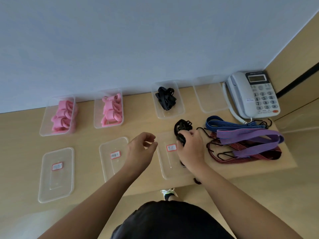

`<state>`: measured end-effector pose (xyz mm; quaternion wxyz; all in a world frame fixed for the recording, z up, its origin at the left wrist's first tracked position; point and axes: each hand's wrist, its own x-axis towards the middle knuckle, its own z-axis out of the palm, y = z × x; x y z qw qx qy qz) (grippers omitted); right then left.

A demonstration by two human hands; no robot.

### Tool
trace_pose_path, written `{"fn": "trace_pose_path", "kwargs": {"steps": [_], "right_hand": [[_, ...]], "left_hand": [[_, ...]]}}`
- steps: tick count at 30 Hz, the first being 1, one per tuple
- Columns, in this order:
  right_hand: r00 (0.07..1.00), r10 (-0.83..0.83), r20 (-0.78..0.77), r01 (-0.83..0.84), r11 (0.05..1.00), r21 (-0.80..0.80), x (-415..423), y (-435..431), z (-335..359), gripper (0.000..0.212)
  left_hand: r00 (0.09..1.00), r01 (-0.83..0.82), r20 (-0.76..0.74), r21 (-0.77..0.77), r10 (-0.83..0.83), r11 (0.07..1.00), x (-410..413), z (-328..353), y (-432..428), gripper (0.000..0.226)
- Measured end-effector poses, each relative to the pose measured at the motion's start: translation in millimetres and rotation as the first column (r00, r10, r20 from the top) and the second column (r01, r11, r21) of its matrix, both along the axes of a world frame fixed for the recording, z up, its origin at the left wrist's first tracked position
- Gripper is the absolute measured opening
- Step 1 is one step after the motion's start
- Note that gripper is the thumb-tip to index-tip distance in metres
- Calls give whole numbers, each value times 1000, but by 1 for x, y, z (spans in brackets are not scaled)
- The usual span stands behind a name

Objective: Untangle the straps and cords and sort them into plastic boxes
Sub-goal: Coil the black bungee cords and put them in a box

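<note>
Desk (86, 140): right hand (191, 149) grips black strap (181, 126).

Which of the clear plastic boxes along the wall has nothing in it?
The rightmost clear plastic box, beside the white telephone. Two of the others hold rolled pink straps, and one holds black straps.
</note>
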<state>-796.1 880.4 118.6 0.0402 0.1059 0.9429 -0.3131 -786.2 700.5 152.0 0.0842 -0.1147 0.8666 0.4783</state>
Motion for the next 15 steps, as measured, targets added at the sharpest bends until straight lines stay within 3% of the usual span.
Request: {"fn": "trace_pose_path", "kwargs": {"steps": [6, 10, 12, 15], "right_hand": [[989, -100, -107, 73, 972, -225, 23, 6, 41, 31], [967, -189, -170, 117, 924, -365, 56, 10, 88, 25], [957, -232, -176, 128, 876, -465, 76, 13, 114, 19], [944, -269, -190, 120, 819, -560, 108, 19, 155, 12]], "left_hand": [[996, 35, -89, 26, -32, 999, 38, 22, -15, 24], [964, 175, -211, 34, -164, 984, 57, 46, -12, 28], [903, 299, -319, -15, -288, 954, 65, 60, -4, 47], [741, 482, -479, -108, -470, 870, 73, 87, 13, 78]]}}
